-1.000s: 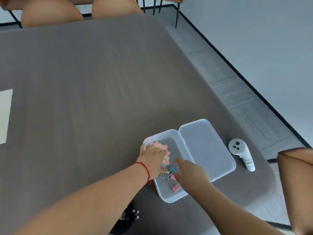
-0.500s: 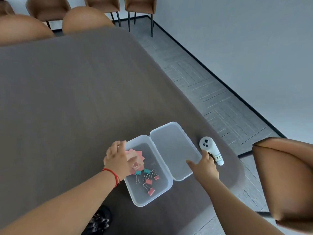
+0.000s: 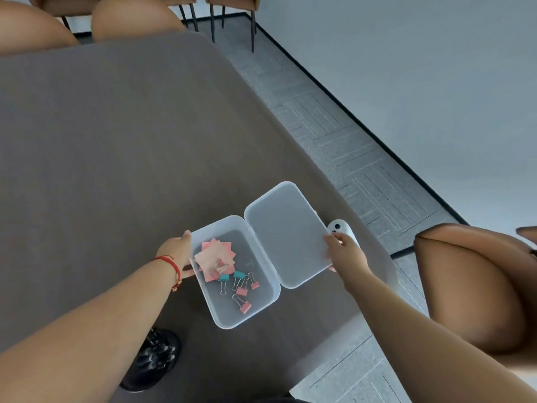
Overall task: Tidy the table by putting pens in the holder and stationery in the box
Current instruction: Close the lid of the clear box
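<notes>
A clear plastic box [image 3: 263, 308] lies open near the table's right edge, its hinged lid [image 3: 286, 234] flat to the right. Inside are pink sticky notes [image 3: 216, 254] and several pink and teal binder clips [image 3: 239, 283]. My left hand [image 3: 177, 253] grips the box's left wall. My right hand [image 3: 344, 253] holds the lid's right edge, fingers over it and thumb beneath. A black pen holder [image 3: 154, 362] with dark pens stands near the front edge, partly hidden by my left forearm.
A white controller [image 3: 338, 228] lies just right of the lid, touching my right fingers. The table's right edge [image 3: 334, 181] drops to grey floor. Brown chairs stand at the far side [image 3: 130, 20] and at the right [image 3: 476, 286].
My left hand came out of the box and now grips its left wall. My right hand moved from the clips to the lid's right edge. The camera view shifted.
</notes>
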`<state>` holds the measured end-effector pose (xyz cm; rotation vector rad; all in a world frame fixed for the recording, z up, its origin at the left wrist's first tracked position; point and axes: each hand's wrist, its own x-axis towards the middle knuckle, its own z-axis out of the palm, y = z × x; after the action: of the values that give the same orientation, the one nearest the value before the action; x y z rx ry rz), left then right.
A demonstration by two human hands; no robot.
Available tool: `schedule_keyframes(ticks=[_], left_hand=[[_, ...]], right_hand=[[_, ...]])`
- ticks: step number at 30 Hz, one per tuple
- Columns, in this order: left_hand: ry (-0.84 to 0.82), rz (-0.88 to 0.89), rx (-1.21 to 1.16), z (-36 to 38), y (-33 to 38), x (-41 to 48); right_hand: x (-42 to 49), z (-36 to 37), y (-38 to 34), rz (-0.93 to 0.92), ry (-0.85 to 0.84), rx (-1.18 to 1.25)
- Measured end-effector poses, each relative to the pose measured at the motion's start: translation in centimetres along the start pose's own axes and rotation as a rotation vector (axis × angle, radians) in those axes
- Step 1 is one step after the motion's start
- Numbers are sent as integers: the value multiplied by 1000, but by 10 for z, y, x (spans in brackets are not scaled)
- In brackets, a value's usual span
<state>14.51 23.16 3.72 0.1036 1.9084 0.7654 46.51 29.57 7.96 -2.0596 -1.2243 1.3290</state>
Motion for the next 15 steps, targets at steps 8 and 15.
schedule_keyframes(ticks=[8, 15], left_hand=[[-88, -79, -108, -9, 4, -16], [-98, -58, -191, -14, 1, -22]], right_hand=[[-81, 28, -34, -351, -397, 33], [-81, 83, -2, -661, -495, -568]])
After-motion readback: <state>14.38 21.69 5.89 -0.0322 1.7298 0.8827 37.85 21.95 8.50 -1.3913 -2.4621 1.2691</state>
